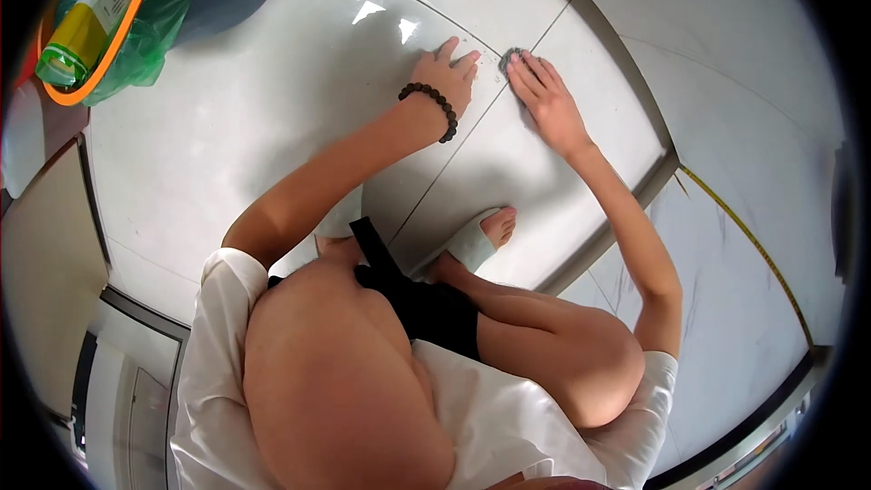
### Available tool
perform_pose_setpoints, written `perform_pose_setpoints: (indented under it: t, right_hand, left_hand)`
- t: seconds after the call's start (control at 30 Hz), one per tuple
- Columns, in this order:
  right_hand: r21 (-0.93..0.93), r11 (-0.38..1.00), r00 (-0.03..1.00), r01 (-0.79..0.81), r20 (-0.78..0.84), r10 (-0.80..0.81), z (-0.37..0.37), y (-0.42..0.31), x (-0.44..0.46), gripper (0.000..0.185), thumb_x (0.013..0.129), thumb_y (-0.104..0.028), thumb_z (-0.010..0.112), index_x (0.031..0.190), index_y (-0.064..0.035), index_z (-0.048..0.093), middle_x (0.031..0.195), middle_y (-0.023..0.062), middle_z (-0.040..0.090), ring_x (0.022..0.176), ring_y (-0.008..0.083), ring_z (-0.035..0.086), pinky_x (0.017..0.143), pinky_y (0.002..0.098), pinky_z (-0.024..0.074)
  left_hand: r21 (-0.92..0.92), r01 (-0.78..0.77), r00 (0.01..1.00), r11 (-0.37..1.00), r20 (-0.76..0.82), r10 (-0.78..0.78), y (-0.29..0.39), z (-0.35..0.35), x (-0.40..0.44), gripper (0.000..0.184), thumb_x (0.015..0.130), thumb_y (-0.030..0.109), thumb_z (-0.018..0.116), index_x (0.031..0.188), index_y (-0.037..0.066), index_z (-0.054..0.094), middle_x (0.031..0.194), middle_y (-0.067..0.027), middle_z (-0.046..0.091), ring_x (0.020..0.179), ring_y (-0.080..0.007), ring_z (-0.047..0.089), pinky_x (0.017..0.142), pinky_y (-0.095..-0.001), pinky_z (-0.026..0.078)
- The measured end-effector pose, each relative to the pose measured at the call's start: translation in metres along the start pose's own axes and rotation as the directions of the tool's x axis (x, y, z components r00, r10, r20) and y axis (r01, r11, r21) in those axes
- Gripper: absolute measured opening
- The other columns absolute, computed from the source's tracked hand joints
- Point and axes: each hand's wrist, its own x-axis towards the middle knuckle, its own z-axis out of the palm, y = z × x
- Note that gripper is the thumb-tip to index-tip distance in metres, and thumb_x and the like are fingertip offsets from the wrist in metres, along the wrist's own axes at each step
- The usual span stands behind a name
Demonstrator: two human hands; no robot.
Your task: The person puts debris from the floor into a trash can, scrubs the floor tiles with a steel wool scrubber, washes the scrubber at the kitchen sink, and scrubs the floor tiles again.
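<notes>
My right hand (551,104) presses its fingertips on a grey, wiry clump of steel wool (511,61) on the pale floor tiles (581,45). The steel wool lies by the spot where the dark tile joints cross, partly hidden under the fingers. To its left, my left hand (446,77), with a dark bead bracelet (439,95) on the wrist, rests palm down on the tile with its fingers apart and holds nothing. Small bits of debris (486,53) are scattered between the two hands.
At the upper left stands a bin with an orange rim (136,23) and a green liner (172,18), a yellow-green packet (86,32) inside. A raised dark edging (655,122) runs along the right. My slippered foot (481,240) is close below the hands.
</notes>
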Motion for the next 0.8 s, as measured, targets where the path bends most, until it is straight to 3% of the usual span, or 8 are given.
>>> perform_pose_setpoints:
  t: [0.13, 0.2, 0.27, 0.3, 0.43, 0.7, 0.77, 0.8]
  right_hand:
    - [-0.019, 1.000, 0.998, 0.017, 0.057, -0.016, -0.012, 0.040, 0.006, 0.066, 0.079, 0.003, 0.060, 0.143, 0.0002, 0.050, 0.151, 0.0192, 0.048, 0.141, 0.0313, 0.044, 0.120, 0.0434, 0.0337]
    - [-0.074, 0.973, 0.968, -0.219, -0.139, 0.208, -0.001, 0.078, 0.014, 0.062, 0.081, 0.001, 0.059, 0.142, -0.0001, 0.051, 0.146, 0.0225, 0.051, 0.136, 0.0336, 0.048, 0.117, 0.0438, 0.0372]
    - [0.180, 0.740, 0.758, -0.648, 0.058, 0.649, 0.007, 0.114, 0.028, 0.055, 0.086, -0.005, 0.056, 0.140, 0.0028, 0.052, 0.141, 0.0265, 0.054, 0.130, 0.0398, 0.051, 0.112, 0.0471, 0.0397]
    - [0.157, 0.756, 0.749, -0.635, -0.113, 0.653, 0.018, 0.124, 0.034, 0.050, 0.090, -0.009, 0.053, 0.138, 0.0041, 0.054, 0.134, 0.0289, 0.058, 0.122, 0.0439, 0.055, 0.107, 0.0489, 0.0429]
    - [0.068, 0.809, 0.686, -0.583, -0.492, 0.536, 0.051, 0.116, 0.065, 0.052, 0.089, -0.012, 0.050, 0.139, 0.0000, 0.056, 0.132, 0.0254, 0.061, 0.116, 0.0425, 0.060, 0.102, 0.0469, 0.0465]
    - [0.321, 0.806, 0.779, -0.498, -0.242, 0.578, 0.019, 0.103, 0.141, 0.054, 0.091, -0.011, 0.044, 0.143, -0.0039, 0.053, 0.135, 0.0225, 0.060, 0.118, 0.0402, 0.060, 0.102, 0.0426, 0.0463]
    - [0.381, 0.846, 0.814, -0.372, -0.305, 0.495, 0.019, 0.091, 0.157, 0.053, 0.088, -0.006, 0.044, 0.140, -0.0022, 0.056, 0.132, 0.0227, 0.062, 0.116, 0.0401, 0.061, 0.102, 0.0436, 0.0466]
    - [0.295, 0.948, 0.814, -0.119, -0.518, 0.263, 0.017, 0.082, 0.166, 0.052, 0.081, 0.002, 0.053, 0.132, 0.0011, 0.060, 0.123, 0.0230, 0.065, 0.108, 0.0402, 0.063, 0.098, 0.0470, 0.0494]
  left_hand:
    - [-0.016, 0.028, 0.999, 0.999, 0.022, -0.028, 0.002, -0.009, 0.000, 0.054, 0.099, 0.037, 0.058, 0.145, 0.010, 0.051, 0.162, 0.0015, 0.033, 0.149, -0.0332, 0.029, 0.100, -0.0474, 0.045]
    - [-0.018, 0.039, 0.998, 0.999, 0.050, -0.038, 0.005, -0.009, -0.002, 0.054, 0.100, 0.036, 0.057, 0.146, 0.010, 0.050, 0.162, 0.0011, 0.033, 0.149, -0.0327, 0.027, 0.104, -0.0480, 0.042]
    - [-0.051, 0.066, 0.996, 0.997, 0.060, -0.063, 0.009, 0.000, 0.003, 0.055, 0.100, 0.037, 0.056, 0.147, 0.010, 0.050, 0.162, 0.0008, 0.033, 0.150, -0.0334, 0.025, 0.107, -0.0485, 0.039]
    - [-0.166, 0.119, 0.993, 0.979, 0.047, -0.113, 0.012, 0.011, 0.007, 0.055, 0.101, 0.037, 0.055, 0.147, 0.009, 0.050, 0.162, 0.0006, 0.033, 0.150, -0.0343, 0.025, 0.108, -0.0489, 0.038]
    - [-0.019, 0.077, 0.983, 0.997, 0.167, -0.073, 0.011, -0.033, -0.004, 0.055, 0.101, 0.036, 0.054, 0.147, 0.007, 0.051, 0.161, -0.0006, 0.035, 0.149, -0.0357, 0.025, 0.108, -0.0496, 0.037]
    - [0.024, 0.070, 0.991, 0.997, 0.110, -0.072, 0.018, -0.032, 0.001, 0.049, 0.092, 0.018, 0.058, 0.138, 0.000, 0.060, 0.150, -0.0074, 0.050, 0.143, -0.0411, 0.037, 0.103, -0.0470, 0.042]
    - [-0.009, 0.073, 0.989, 0.997, 0.131, -0.071, 0.021, -0.036, 0.002, 0.048, 0.093, 0.018, 0.057, 0.137, -0.001, 0.060, 0.149, -0.0075, 0.051, 0.142, -0.0409, 0.038, 0.103, -0.0471, 0.042]
    - [-0.032, 0.087, 0.986, 0.996, 0.144, -0.081, 0.018, -0.039, 0.004, 0.047, 0.094, 0.017, 0.056, 0.136, -0.001, 0.060, 0.148, -0.0076, 0.053, 0.141, -0.0407, 0.039, 0.102, -0.0472, 0.042]
